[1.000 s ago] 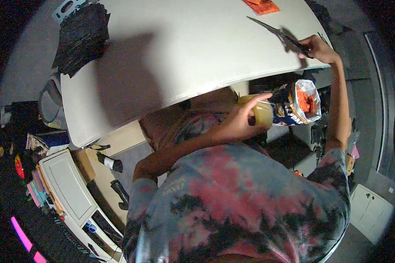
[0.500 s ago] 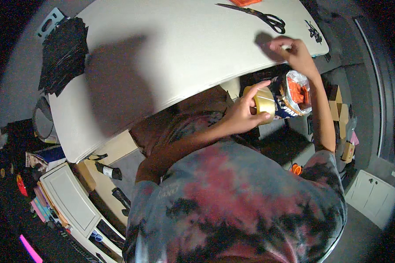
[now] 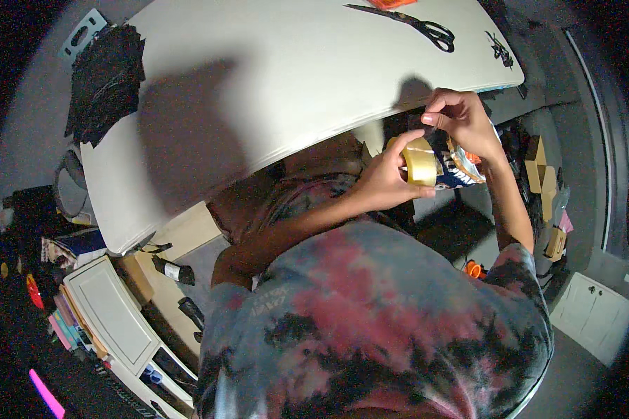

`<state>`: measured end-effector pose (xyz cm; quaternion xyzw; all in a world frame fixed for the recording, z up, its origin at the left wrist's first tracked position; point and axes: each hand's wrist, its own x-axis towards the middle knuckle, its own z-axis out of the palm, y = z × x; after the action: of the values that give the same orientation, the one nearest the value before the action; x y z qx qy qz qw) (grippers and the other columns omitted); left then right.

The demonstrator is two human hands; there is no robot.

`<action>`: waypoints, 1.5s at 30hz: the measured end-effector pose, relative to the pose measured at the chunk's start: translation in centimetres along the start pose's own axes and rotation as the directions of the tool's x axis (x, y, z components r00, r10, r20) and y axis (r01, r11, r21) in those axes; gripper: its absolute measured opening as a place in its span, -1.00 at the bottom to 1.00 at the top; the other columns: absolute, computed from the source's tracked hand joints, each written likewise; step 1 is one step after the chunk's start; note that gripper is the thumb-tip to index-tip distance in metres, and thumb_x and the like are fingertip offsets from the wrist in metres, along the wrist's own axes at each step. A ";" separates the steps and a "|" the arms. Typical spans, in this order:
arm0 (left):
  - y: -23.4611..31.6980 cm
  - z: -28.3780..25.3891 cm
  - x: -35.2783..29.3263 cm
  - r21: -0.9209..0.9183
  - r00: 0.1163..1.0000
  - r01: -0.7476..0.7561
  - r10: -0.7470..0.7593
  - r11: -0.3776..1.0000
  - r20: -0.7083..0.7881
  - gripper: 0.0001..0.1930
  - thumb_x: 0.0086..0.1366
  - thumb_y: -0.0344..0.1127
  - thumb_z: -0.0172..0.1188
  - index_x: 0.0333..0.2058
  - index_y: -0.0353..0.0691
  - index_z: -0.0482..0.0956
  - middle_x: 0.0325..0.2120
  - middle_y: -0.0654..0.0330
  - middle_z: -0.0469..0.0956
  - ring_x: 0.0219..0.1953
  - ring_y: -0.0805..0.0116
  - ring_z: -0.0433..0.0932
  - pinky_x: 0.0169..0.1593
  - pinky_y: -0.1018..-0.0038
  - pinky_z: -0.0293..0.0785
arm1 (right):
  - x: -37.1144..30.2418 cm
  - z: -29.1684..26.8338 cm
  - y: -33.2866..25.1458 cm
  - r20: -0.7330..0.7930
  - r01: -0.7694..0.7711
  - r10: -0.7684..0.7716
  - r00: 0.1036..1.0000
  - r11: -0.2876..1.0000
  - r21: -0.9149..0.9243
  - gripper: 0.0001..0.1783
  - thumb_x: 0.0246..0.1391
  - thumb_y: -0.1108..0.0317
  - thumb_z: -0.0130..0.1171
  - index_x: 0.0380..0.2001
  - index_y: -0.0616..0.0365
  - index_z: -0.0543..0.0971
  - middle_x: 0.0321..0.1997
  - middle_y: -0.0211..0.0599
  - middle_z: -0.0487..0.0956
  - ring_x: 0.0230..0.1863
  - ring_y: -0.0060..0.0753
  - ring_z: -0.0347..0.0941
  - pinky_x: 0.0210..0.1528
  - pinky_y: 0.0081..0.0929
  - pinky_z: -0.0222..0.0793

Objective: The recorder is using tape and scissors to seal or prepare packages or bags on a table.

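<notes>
Below the near edge of the white table, my left hand grips a roll of clear yellowish packing tape, fingers on top and thumb underneath. Just above the roll, my right hand is closed in a pinch, thumb against fingertips. What lies between those fingertips is too small to make out. An open dark blue bag with a silvery lining stands beside the roll, and a little orange content shows in it. My right hand and wrist cover much of its mouth.
Black-handled scissors lie at the table's far right, near small black scraps and an orange piece. A stack of black sheets overhangs the left edge. Cardboard boxes stand at right, a white cabinet at lower left.
My right hand has come down from over the table toward the tape roll and now partly covers the bag. My left hand keeps the roll in nearly the same place.
</notes>
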<state>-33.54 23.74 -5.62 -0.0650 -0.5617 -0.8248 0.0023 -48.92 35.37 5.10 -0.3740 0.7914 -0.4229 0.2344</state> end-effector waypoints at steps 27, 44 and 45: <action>-2.3 0.1 -0.8 -0.033 0.974 -0.074 0.065 0.997 -0.217 -0.24 0.18 -0.34 0.44 0.29 -0.14 0.21 -0.06 0.13 0.49 -0.06 0.37 0.56 -0.04 0.41 0.58 | 6.6 1.7 1.9 0.100 0.080 -0.062 0.993 0.979 -0.189 -0.82 -0.02 0.33 0.47 -0.41 0.23 0.75 -0.45 -0.30 0.68 -0.39 -0.54 0.53 -0.26 -0.49 0.44; -1.6 -0.2 -1.1 0.004 0.979 -0.032 0.032 0.999 -0.201 -0.26 0.20 -0.35 0.42 0.28 -0.11 0.21 -0.06 0.12 0.49 -0.06 0.36 0.57 -0.04 0.40 0.56 | 6.2 2.5 1.7 -0.005 0.093 -0.097 0.995 0.960 -0.264 -0.78 -0.06 0.27 0.50 -0.44 0.21 0.75 -0.48 -0.26 0.62 -0.44 -0.45 0.50 -0.34 -0.43 0.39; -1.6 -0.2 -1.1 -0.012 0.980 -0.029 0.026 1.000 -0.198 -0.26 0.20 -0.35 0.41 0.28 -0.11 0.21 -0.06 0.12 0.49 -0.06 0.36 0.57 -0.04 0.41 0.56 | 6.2 2.5 1.6 -0.005 0.093 -0.098 0.995 0.960 -0.262 -0.78 -0.06 0.27 0.50 -0.44 0.21 0.75 -0.48 -0.26 0.62 -0.44 -0.45 0.50 -0.34 -0.43 0.39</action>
<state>-32.63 24.09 -7.32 0.0095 -0.5518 -0.8311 0.0689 -51.59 29.78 2.05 -0.4357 0.8234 -0.3289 0.1550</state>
